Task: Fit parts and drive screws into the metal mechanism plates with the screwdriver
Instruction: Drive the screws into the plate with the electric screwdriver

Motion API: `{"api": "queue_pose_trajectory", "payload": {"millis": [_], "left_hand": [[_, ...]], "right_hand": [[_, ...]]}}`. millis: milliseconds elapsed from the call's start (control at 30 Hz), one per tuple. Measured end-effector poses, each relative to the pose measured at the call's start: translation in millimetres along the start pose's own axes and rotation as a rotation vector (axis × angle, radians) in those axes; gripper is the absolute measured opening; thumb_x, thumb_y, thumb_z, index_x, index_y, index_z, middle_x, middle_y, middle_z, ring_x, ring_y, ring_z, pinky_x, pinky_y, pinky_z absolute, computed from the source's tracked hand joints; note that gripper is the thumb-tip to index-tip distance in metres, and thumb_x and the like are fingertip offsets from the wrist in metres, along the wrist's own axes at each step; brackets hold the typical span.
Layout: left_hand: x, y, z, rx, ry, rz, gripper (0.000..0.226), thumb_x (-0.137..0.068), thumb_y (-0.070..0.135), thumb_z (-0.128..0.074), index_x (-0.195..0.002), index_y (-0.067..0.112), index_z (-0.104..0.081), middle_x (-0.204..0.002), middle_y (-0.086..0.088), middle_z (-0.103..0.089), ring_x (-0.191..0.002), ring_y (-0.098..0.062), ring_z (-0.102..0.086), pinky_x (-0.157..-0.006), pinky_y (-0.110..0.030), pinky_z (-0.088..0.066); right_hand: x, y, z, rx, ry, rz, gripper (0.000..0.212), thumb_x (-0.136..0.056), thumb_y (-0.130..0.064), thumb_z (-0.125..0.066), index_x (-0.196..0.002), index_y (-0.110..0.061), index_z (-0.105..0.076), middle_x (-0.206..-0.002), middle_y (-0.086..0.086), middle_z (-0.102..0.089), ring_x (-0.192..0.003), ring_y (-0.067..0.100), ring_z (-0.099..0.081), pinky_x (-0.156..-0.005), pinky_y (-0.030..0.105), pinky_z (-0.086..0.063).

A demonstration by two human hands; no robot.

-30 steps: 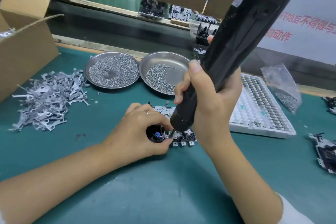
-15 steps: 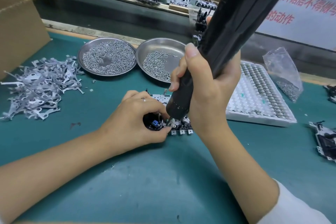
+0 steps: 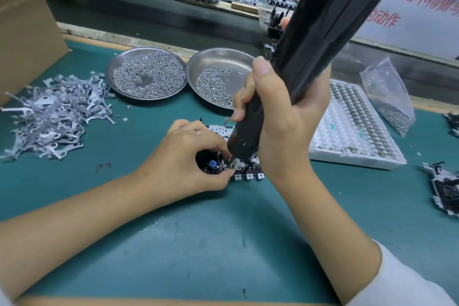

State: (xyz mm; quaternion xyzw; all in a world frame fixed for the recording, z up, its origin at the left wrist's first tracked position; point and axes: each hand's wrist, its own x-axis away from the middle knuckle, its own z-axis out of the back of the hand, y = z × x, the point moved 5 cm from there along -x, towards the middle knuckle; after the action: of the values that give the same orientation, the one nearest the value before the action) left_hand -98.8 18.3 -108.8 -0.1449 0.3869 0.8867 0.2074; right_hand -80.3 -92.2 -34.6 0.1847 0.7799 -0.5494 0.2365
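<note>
The right hand wraps the lower barrel of the black electric screwdriver, fingers curled round it and thumb laid up along the body. The tool's long axis leans up and away to the right, out of the top of the view, and its bit comes down onto the near left part of the metal mechanism plate, just beside the left fingertips. The left hand sits on the plate's left end, thumb and forefinger pinched close to the bit, apparently steadying a small part or screw; what exactly they pinch is too small to tell. A blue piece shows in the dark recess under that hand.

The plate lies flat on the green desk directly between the two hands, its long axis running left to right, with a row of tabs on its near edge. The step in hand looks like driving a screw, and it turns on the bit staying seated straight over the hole while the tool leans, so the left fingers have little room.

Beyond the hands stand two steel dishes of screws. To the left lies a heap of stamped metal levers; to the right a white tray of parts and a clear bag. The near desk gives the forearms free room.
</note>
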Motion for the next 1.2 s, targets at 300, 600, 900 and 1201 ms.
{"api": "queue_pose_trajectory", "payload": {"millis": [300,600,900,1201], "left_hand": [[1,-2,0,0.006,-0.006,0.009,0.023,-0.062,0.034,-0.075,-0.074,0.038,-0.057,-0.065,0.019,-0.053,-0.074,0.002,-0.047,-0.085,-0.021,-0.029],[1,0,0,0.003,0.009,-0.001,0.018,-0.063,0.033,-0.075,-0.075,0.038,-0.063,-0.068,0.020,-0.058,-0.076,-0.004,-0.050,-0.086,-0.023,-0.031],[2,-1,0,0.007,0.027,0.007,0.017,-0.063,0.032,-0.076,-0.080,0.030,-0.072,-0.072,0.020,-0.062,-0.077,-0.006,-0.054,-0.089,-0.027,-0.034],[2,0,1,-0.016,0.030,-0.014,0.017,-0.064,0.032,-0.075,-0.081,0.027,-0.072,-0.073,0.025,-0.060,-0.077,-0.010,-0.057,-0.089,-0.030,-0.034]], "right_hand": [[1,0,0,-0.003,0.003,0.009,0.021,-0.083,0.001,-0.053,-0.090,-0.011,-0.037,-0.049,0.004,-0.043,-0.035,0.021,-0.041,-0.040,0.029,-0.036],[-1,0,3,-0.003,0.000,0.009,0.021,-0.083,-0.001,-0.056,-0.086,-0.010,-0.037,-0.050,0.004,-0.045,-0.035,0.021,-0.042,-0.042,0.027,-0.037],[-10,6,15,0.052,0.036,-0.019,0.020,-0.084,-0.002,-0.055,-0.088,-0.012,-0.038,-0.053,0.005,-0.044,-0.037,0.021,-0.043,-0.042,0.025,-0.038],[-8,8,20,0.057,0.024,-0.067,0.023,-0.085,-0.006,-0.060,-0.095,-0.011,-0.040,-0.061,0.010,-0.048,-0.042,0.021,-0.047,-0.045,0.026,-0.042]]}}
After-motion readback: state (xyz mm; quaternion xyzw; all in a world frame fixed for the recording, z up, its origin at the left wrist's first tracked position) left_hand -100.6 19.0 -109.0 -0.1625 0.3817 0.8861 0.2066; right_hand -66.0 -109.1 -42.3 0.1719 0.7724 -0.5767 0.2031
